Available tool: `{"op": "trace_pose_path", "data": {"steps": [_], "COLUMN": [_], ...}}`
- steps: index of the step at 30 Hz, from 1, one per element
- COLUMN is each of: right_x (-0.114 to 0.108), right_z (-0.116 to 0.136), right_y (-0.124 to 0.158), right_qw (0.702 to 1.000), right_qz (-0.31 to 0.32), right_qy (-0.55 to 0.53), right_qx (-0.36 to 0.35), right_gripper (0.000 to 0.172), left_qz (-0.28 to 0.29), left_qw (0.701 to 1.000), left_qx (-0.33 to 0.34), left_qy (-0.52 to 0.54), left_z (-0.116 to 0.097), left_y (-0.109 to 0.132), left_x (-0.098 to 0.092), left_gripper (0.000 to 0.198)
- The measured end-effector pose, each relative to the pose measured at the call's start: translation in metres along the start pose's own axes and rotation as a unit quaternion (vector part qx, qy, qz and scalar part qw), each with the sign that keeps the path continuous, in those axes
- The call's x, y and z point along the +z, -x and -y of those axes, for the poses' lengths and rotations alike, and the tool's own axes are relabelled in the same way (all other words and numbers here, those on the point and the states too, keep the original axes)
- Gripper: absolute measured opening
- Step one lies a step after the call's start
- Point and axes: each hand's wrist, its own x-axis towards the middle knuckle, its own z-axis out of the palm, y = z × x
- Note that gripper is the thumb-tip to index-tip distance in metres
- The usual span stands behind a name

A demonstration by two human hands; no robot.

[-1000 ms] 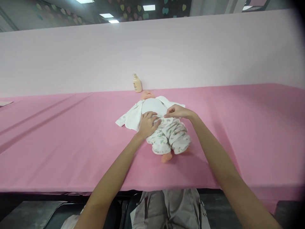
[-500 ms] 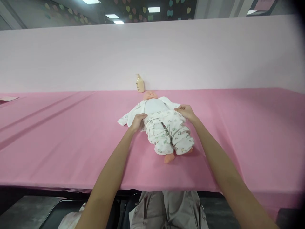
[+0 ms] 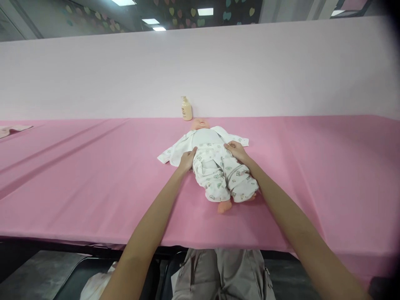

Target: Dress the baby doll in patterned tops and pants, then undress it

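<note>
Both hands pinch the doll's printed pants [image 3: 222,175] at the waistband: left hand [image 3: 187,159] one side, right hand [image 3: 236,151] the other.

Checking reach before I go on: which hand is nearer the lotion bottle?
Left, narrowly. The left hand grips the printed pants at the doll's waist, below the lotion bottle. The right hand grips the other side, further right.

I can read no text anywhere; the label on the pump bottle [image 3: 186,109] beyond the doll's head is too small to make out.
</note>
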Motion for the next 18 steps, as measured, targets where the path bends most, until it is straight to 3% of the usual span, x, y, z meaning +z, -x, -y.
{"op": "trace_pose_path", "data": {"steps": [3,8,10,12,14,18], "right_x": [0.001,-0.003,-0.003,-0.002,-0.002,-0.006], "right_z": [-0.009,-0.015,-0.012,-0.006,-0.002,0.000], "right_y": [-0.006,-0.013,-0.013,-0.013,-0.011,-0.005], "right_qw": [1.000,0.999,0.996,0.997,0.998,0.985], "right_qz": [-0.029,-0.037,-0.056,-0.050,-0.015,0.051], "right_qy": [-0.006,0.010,0.026,-0.002,-0.060,-0.157], "right_qx": [0.005,-0.029,-0.064,-0.052,0.004,0.049], "right_gripper": [0.030,0.026,0.025,0.023,0.020,0.017], "left_qz": [0.045,0.007,-0.032,-0.080,-0.103,-0.061], "left_qw": [0.998,0.983,0.979,0.982,0.984,0.996], "left_qx": [-0.030,0.134,0.160,0.160,0.145,0.059], "left_qy": [0.039,0.123,0.119,0.065,0.007,0.006], "left_z": [-0.004,-0.015,-0.015,-0.011,-0.004,0.010], "left_y": [0.003,0.003,0.001,-0.002,-0.004,-0.008], "left_x": [-0.002,-0.001,0.001,0.002,0.002,-0.002], "left_gripper": [0.036,0.028,0.030,0.031,0.033,0.044]}}
